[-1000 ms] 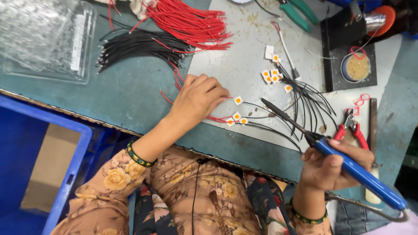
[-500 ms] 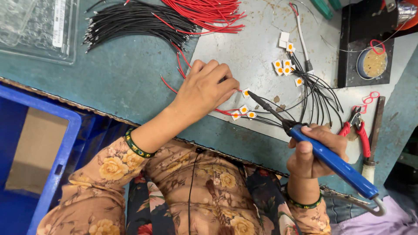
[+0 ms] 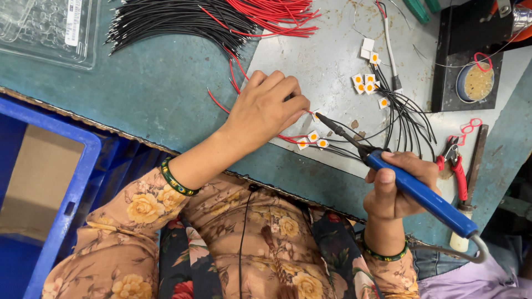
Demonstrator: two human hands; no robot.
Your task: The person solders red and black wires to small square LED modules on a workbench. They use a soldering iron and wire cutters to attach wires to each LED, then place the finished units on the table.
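Iron [image 3: 418, 194] tip has closed in on the chips [image 3: 313, 137]; right hand [image 3: 402, 185] clamped on it, left hand [image 3: 266, 108] pinching the red wire [image 3: 288, 138].

I've brought the soldering iron [image 3: 388, 169] tip in from beside the pliers [image 3: 455, 166] to just right of my left hand [image 3: 266, 108], near the white chips [image 3: 313, 137].

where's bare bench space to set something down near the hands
Bare patch: the teal bench top between the clear plastic tray, the black wire bundle and the left hand. Crowded: the grey mat, where small square LED chips and wired leads lie by the soldering iron in the right hand.
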